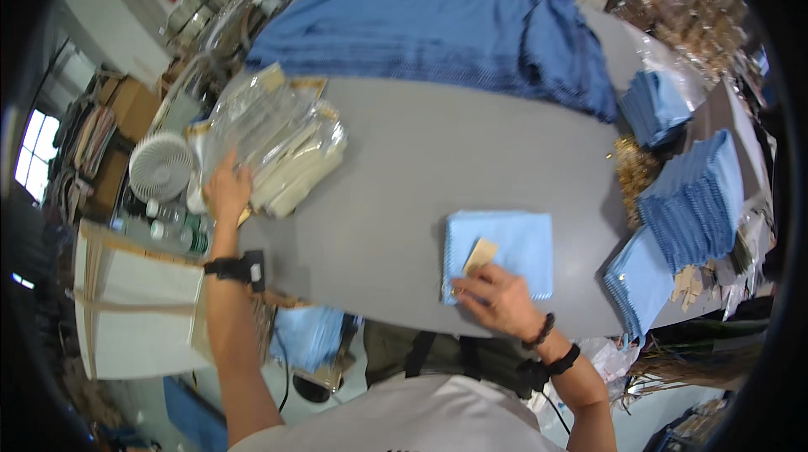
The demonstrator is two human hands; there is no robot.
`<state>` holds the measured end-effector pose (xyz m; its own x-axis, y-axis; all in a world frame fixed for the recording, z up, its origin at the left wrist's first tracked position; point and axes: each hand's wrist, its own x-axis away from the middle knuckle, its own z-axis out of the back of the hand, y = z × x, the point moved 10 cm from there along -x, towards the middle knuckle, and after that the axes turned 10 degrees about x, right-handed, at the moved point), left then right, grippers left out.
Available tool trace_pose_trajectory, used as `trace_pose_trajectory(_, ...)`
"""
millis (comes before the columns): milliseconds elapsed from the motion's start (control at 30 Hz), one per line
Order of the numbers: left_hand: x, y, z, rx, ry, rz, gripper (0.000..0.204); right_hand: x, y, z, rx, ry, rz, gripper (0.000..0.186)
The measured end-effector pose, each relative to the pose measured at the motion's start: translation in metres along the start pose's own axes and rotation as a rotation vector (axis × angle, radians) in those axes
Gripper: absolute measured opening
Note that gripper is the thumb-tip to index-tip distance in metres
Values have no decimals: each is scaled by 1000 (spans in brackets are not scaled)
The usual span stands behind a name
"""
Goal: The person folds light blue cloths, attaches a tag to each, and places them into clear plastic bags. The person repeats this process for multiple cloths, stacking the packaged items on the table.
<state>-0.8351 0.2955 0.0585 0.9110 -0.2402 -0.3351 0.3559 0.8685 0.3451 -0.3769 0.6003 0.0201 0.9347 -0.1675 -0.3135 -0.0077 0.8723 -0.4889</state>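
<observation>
A light-blue folded cloth (526, 241) with a stitched edge lies near the front of the grey table. My right hand (502, 300) rests over its lower part, fingers bent together at the lower end of a small tan tag (481, 253). A tiny gold-coloured bit shows by the fingertips, too small to name. At the left, my left hand (228, 191) reaches to the near side of a pile of clear plastic bags (282, 136). Its fingers are stretched out and somewhat apart, touching the bags' edge; I see nothing held in them.
Dark-blue cloth (421, 27) is heaped along the table's far side. On the right stand light-blue folded cloths (694, 199), a heap of small gold pieces (633, 174) and loose tan tags (688, 285). A white fan (161, 166) and plastic bottles (178, 237) stand beyond the left edge.
</observation>
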Motion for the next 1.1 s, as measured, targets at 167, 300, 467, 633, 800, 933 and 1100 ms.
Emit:
trace_pose_trajectory(167, 1, 12, 8, 72, 6, -187, 25, 6, 7, 1, 52, 44, -28, 27)
trace_pose_trajectory(300, 32, 59, 43, 136, 261, -409, 20, 9, 33, 15, 70, 120, -197, 29)
trace_pose_trajectory(467, 110, 127, 0, 434, -77, -453, 14, 10, 45, 43, 154, 275, -314, 34)
trace_pose_trajectory(633, 220, 200, -61, 641, -500, -416, 12, -12, -5, -1, 12, 208, -162, 24)
trace_pose_trajectory(800, 258, 228, -71, 786, -610, -346, 12, -38, 16, -61, -271, -1, -465, 25)
trace_pose_trajectory(933, 264, 224, -74, 797, -528, -278, 15, -37, 31, -80, -486, -43, -645, 27)
trace_pose_trajectory(1100, 276, 233, -65, 728, -342, -467, 12, -37, 29, -77, -365, 12, -607, 22)
